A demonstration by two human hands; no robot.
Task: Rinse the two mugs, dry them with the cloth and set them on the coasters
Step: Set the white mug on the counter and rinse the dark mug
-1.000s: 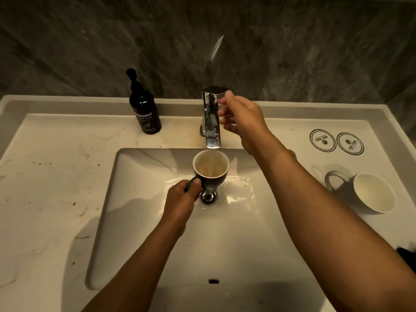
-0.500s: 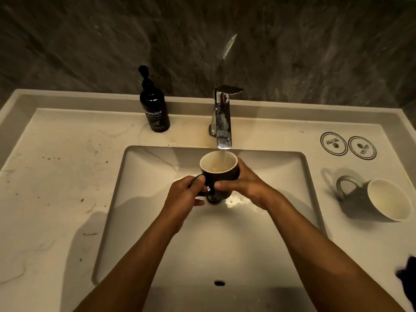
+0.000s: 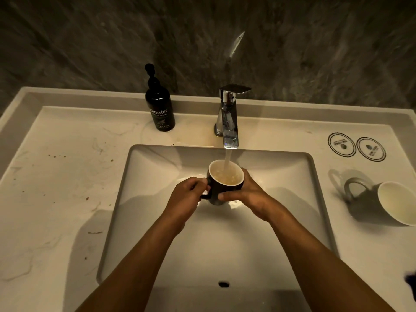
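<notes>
Right now the head view, the only one given, looks down on a pale sink [image 3: 157, 199] sunk into a marbled table [image 3: 56, 188]. A dark mug [image 3: 225, 185] with a white inside is held upright over the middle of the basin, straight under the chrome tap [image 3: 229, 122]; the stream falls into its mouth and the water inside looks cloudy and bubbling, close to the rim.

The left hand [image 3: 188, 198] is clenched around the mug's handle on the near-left side. The right hand [image 3: 246, 193] cups the body from the right, fingers wrapped across the near wall. So the mug sits between the two hands, both touching it, slightly beyond their knuckles.

The second mug [image 3: 387, 202], grey outside and white inside, lies tipped on its side on the table well to the right of the sink, handle pointing left. Just beyond it lie two round coasters [image 3: 356, 147], side by side and bare. A dark scrap at the far right edge may be the cloth, but too little shows to be sure. A dark pump bottle [image 3: 159, 109] stands left of the tap.

Judging the risks: the mug looks nearly full, so it could overflow onto the fingers, and a wet glazed wall could slip from the right hand's grip. Tipping it out quickly might splash water onto the table towards the coasters.
</notes>
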